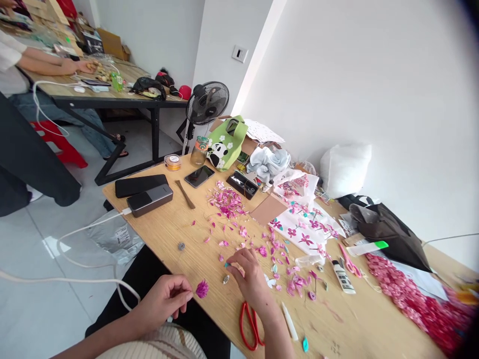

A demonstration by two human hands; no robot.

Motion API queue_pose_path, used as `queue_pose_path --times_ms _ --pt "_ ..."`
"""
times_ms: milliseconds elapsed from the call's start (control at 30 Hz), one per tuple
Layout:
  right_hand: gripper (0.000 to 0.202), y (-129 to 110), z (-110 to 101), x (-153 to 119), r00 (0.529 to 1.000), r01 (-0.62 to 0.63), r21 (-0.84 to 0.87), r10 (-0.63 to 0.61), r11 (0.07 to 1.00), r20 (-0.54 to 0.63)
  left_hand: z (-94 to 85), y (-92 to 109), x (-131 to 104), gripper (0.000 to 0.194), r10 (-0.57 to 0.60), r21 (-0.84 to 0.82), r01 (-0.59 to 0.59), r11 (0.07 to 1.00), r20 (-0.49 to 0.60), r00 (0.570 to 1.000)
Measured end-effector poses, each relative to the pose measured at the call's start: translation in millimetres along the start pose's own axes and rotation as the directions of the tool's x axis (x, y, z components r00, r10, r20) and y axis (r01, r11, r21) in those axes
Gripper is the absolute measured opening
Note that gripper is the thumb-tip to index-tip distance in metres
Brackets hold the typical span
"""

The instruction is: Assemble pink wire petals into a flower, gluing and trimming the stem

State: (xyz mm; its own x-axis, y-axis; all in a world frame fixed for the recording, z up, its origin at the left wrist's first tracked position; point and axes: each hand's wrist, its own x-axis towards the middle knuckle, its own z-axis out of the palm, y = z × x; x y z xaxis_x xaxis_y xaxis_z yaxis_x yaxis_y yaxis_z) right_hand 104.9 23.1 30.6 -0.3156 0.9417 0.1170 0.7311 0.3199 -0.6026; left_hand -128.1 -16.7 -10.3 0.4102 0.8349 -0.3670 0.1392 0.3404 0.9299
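A small purple-magenta flower is held by its thin stem between the thumb and fingers of my left hand, just off the table's near edge. My right hand is over the wooden table, its thumb and index finger pinched around a tiny teal piece. Below those fingertips lies a small grey-white piece. Loose pink petals form a pile farther back, and more are scattered to the right of my right hand. Red-handled scissors lie beside my right wrist.
A power bank, a phone and a jar stand at the left and back. At the right are a glue bottle, pink scissors and a white tube. A person's hands work at another table.
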Motion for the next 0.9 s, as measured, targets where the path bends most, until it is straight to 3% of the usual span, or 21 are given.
queue_pose_path --times_ms 100,267,567,900 --pt "0.018 4 -2 -15 0.993 -0.054 -0.001 0.054 0.999 0.103 1.3 -2 2 0.037 -0.002 0.007 0.002 1.000 0.015 1.000" --pt "0.019 8 7 -23 0.984 -0.070 -0.027 0.074 0.997 0.163 4.9 -3 3 0.031 0.002 0.020 -0.003 1.000 0.035 0.999" --pt "0.031 9 4 -26 0.984 -0.080 -0.005 0.080 0.997 0.161 5.2 -1 1 0.032 -0.003 0.029 0.002 1.000 0.030 1.000" --pt "0.016 8 11 -30 0.986 -0.095 -0.047 0.101 0.994 0.133 7.3 -4 4 0.029 0.007 0.025 -0.008 1.000 0.031 0.999"
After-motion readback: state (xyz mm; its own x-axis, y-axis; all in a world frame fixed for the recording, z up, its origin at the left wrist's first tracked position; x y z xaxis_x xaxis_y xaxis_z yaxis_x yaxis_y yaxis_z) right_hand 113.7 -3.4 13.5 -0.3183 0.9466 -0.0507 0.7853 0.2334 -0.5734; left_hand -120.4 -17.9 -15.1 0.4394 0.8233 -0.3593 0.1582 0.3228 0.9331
